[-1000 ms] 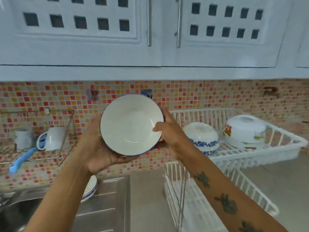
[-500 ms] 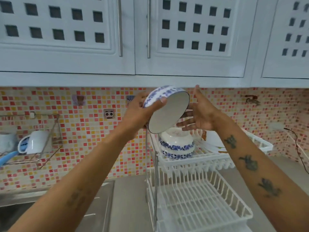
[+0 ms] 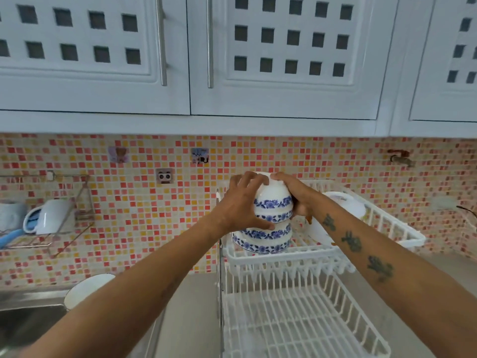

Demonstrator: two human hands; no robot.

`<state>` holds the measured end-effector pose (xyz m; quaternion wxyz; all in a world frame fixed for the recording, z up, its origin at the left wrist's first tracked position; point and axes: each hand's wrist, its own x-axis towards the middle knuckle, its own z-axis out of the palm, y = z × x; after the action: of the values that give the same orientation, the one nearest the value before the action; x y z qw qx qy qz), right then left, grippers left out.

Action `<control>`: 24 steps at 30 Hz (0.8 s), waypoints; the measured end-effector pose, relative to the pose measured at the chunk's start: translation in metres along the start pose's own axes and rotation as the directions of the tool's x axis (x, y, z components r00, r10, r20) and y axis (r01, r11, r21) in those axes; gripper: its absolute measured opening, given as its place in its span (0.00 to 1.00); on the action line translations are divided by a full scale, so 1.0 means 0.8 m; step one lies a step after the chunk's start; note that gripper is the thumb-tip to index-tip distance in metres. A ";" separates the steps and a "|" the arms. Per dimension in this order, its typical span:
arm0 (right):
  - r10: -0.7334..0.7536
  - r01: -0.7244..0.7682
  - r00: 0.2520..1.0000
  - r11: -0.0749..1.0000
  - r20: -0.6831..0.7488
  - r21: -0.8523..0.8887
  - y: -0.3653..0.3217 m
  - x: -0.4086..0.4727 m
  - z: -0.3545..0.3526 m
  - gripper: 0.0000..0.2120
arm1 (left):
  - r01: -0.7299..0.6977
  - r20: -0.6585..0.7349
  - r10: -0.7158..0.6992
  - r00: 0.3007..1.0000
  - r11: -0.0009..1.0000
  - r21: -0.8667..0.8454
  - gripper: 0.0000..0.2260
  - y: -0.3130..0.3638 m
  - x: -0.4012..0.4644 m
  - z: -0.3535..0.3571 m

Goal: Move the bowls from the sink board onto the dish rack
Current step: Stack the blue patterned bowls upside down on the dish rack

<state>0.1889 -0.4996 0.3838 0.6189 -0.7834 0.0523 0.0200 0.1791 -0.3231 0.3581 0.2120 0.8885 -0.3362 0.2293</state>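
Observation:
A white bowl with blue flower bands (image 3: 273,202) is upside down on top of a second, matching upturned bowl (image 3: 263,240) on the upper tier of the white dish rack (image 3: 284,257). My left hand (image 3: 242,202) grips the top bowl's left side and my right hand (image 3: 294,193) holds its right side. Another white bowl (image 3: 85,289) stands on the steel sink board (image 3: 31,295) at lower left, partly hidden by my left forearm. A white dish with a floral print (image 3: 343,202) lies further right on the upper tier.
The rack's lower tier (image 3: 296,324) holds nothing visible. A wire wall shelf (image 3: 46,228) at left carries a white mug (image 3: 51,215) and a blue-handled item. White cabinets hang overhead above the mosaic tile wall. Steel counter runs beside the rack.
The bowl went from facing me to tilted, and is now turned upside down and lowered onto the bowl on the upper tier. Both hands came down with it.

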 end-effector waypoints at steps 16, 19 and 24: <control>0.036 -0.042 0.978 0.999 0.205 0.026 0.044 0.035 -0.009 0.13 | 0.034 0.266 -0.094 0.960 0.975 0.222 0.51 0.000 0.004 0.036; 0.046 -0.049 0.975 0.999 0.216 0.012 0.045 0.038 -0.013 0.14 | 0.025 0.264 -0.089 0.960 0.971 0.239 0.52 -0.001 0.006 0.040; -0.131 0.129 0.991 0.972 0.000 -0.195 0.042 0.036 -0.001 0.14 | 0.055 0.210 -0.107 0.972 0.969 0.242 0.55 0.001 0.000 0.037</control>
<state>0.2137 -0.5094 0.3488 0.5392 -0.8419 0.0028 -0.0206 0.1863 -0.3391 0.3340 0.0761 0.9403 -0.2916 0.1579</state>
